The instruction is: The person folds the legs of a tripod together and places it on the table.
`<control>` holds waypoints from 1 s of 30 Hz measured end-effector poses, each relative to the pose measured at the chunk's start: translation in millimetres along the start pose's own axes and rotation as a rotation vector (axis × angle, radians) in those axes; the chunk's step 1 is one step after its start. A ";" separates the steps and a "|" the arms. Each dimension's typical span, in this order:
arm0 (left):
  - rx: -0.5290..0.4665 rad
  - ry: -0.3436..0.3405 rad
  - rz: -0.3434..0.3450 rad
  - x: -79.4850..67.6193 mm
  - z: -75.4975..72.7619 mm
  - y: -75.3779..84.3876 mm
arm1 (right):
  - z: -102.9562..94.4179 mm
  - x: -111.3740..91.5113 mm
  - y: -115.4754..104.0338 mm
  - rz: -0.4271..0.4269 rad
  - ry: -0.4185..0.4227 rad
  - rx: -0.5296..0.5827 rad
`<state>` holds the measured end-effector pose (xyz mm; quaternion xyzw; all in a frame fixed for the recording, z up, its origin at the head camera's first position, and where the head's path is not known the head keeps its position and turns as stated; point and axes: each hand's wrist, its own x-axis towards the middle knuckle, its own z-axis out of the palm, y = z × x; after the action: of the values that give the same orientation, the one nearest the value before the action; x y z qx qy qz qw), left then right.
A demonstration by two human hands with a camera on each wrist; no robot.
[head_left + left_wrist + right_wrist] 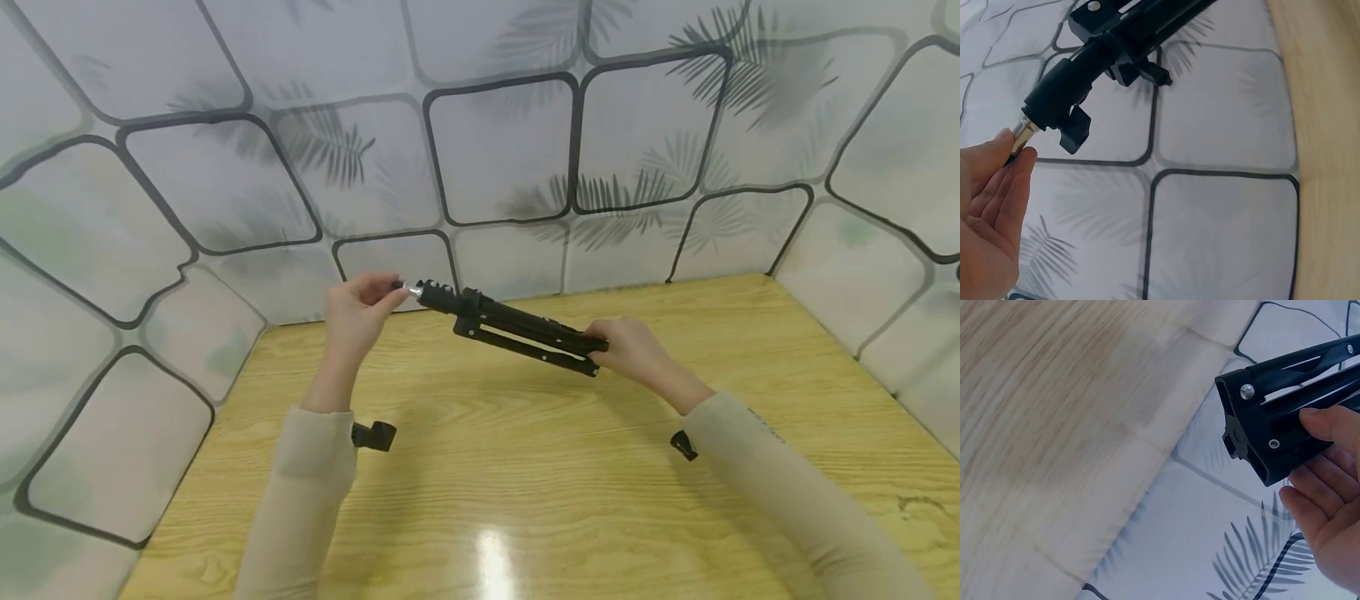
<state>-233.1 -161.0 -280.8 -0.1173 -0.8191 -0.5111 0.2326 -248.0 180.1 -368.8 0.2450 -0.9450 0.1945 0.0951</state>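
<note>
A folded black tripod stand [517, 321] is held above the table between both hands, its left end a little higher. My left hand [356, 312] pinches the silver metal tip [1022, 132] at that end with thumb and fingers. Black clamp knobs [1075, 130] stick out near the tip. At the other end, my right hand [630, 346] grips the folded legs, and the thumb lies along a black tube in the right wrist view. A black bracket [1247, 431] with rivets joins the tubes beside that hand [1332, 481].
Below lies a wood-grain table [465, 467]. Pale fabric with a dark block pattern and leaf prints [495, 150] rises behind it and at both sides. Small black wrist mounts [375, 435] show at both sleeves.
</note>
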 end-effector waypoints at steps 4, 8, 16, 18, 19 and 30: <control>0.070 -0.056 -0.042 -5.5 -1.5 -12.8 | -2.7 -1.3 1.2 0.001 -0.009 -0.024; 0.131 -0.119 -0.099 -10.0 -2.6 -23.6 | -5.2 -2.5 2.3 -0.004 -0.014 -0.043; 0.264 -0.237 -0.157 -16.5 -1.4 -44.8 | -7.4 -1.4 6.1 -0.008 -0.032 -0.072; 0.278 -0.256 -0.165 -17.9 0.0 -49.3 | -7.3 -0.7 7.0 -0.010 -0.033 -0.083; 0.283 -0.265 -0.163 -18.4 1.0 -51.9 | -7.1 -0.2 7.7 -0.012 -0.032 -0.089; 0.347 -0.395 -0.164 -24.6 13.2 -78.3 | -2.0 5.2 17.1 -0.022 -0.047 -0.142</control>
<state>-249.0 -183.3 -359.3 -0.1062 -0.9307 -0.3474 0.0428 -260.8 192.4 -371.0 0.2527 -0.9556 0.1201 0.0921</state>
